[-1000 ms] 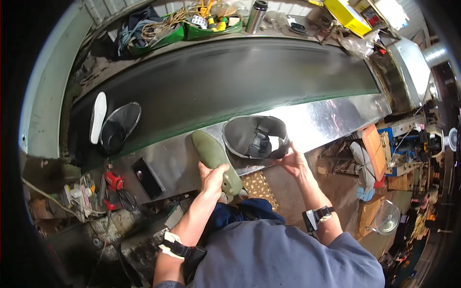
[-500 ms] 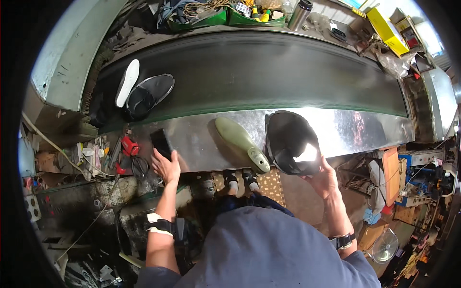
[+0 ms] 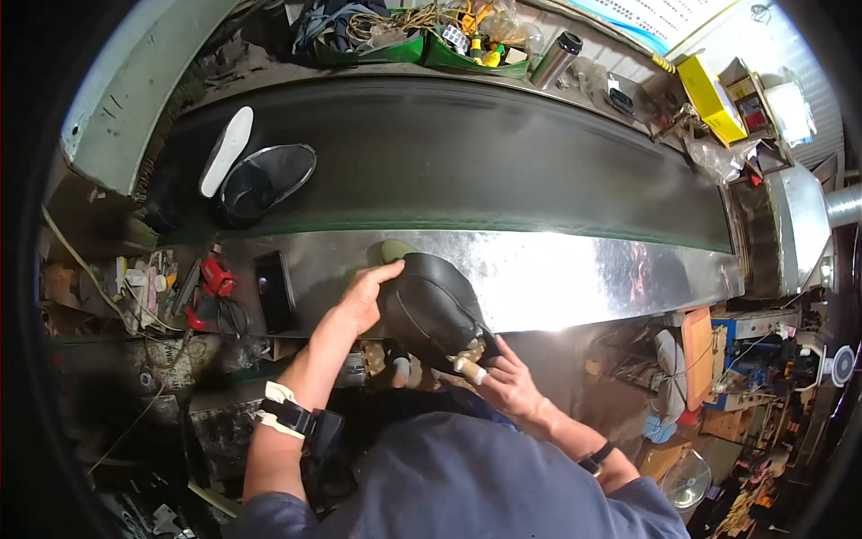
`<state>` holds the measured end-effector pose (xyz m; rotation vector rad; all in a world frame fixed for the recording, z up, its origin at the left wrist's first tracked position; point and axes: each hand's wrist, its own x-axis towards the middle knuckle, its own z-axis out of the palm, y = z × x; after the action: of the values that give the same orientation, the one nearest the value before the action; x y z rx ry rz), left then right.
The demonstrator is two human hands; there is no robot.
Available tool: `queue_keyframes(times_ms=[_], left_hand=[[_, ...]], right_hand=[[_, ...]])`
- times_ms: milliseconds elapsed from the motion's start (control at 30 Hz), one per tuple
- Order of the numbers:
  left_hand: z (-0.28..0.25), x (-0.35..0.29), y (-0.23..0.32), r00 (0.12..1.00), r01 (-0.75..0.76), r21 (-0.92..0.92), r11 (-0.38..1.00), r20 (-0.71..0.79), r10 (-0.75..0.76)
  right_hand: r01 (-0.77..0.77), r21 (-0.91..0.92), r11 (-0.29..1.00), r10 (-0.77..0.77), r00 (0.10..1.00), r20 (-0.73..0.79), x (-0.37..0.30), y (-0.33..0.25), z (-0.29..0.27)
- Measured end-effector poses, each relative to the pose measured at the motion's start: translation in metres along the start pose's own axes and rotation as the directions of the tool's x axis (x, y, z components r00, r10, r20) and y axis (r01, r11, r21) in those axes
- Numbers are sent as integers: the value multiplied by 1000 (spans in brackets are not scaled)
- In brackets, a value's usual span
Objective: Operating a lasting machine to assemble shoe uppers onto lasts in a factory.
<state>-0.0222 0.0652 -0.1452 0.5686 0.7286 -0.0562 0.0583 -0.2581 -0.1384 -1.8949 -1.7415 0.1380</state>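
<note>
My left hand (image 3: 363,298) grips the side of a black shoe upper (image 3: 433,301), thumb near its toe end. My right hand (image 3: 510,381) pinches the upper's edge at the end nearest me; a short tan wrapped piece (image 3: 469,369), perhaps round a finger, shows there. The rounded tip of a green shoe last (image 3: 395,248) sticks out past the upper's far end. The upper hides the rest of the last, so I cannot tell how far it is inside. Both lie over the front edge of the shiny metal bench (image 3: 557,278).
A dark conveyor belt (image 3: 467,162) runs behind the bench, carrying a white shoe sole (image 3: 227,151) and a second black upper (image 3: 267,182) at left. On the bench's left lie a phone (image 3: 275,292) and a red tool (image 3: 216,276). Green bins (image 3: 377,50) and a steel flask (image 3: 557,59) stand behind.
My right hand has brought the black upper left, over the green last. My left hand has moved from beside the phone to the upper and taken hold of it.
</note>
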Motion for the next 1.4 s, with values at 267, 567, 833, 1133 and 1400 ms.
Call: queue_keyframes(times_ms=[267,567,833,1133,1400], left_hand=[[-6,55,3,641,-91,843,530,-358,679],[-16,66,-32,635,42,867,496,-407,657],[48,64,-63,619,228,883,411,-457,639],[17,3,-34,515,107,779,618,-575,636],[0,-173,-32,193,-135,795,592,-565,803]], right_hand=[[-69,83,994,93,935,-343,23,25,64],[-337,473,814,396,918,-29,13,20,46],[-101,413,905,130,991,-43,-16,52,46],[-71,543,837,67,997,27,19,6,17],[-781,622,54,305,606,734,146,-78,8]])
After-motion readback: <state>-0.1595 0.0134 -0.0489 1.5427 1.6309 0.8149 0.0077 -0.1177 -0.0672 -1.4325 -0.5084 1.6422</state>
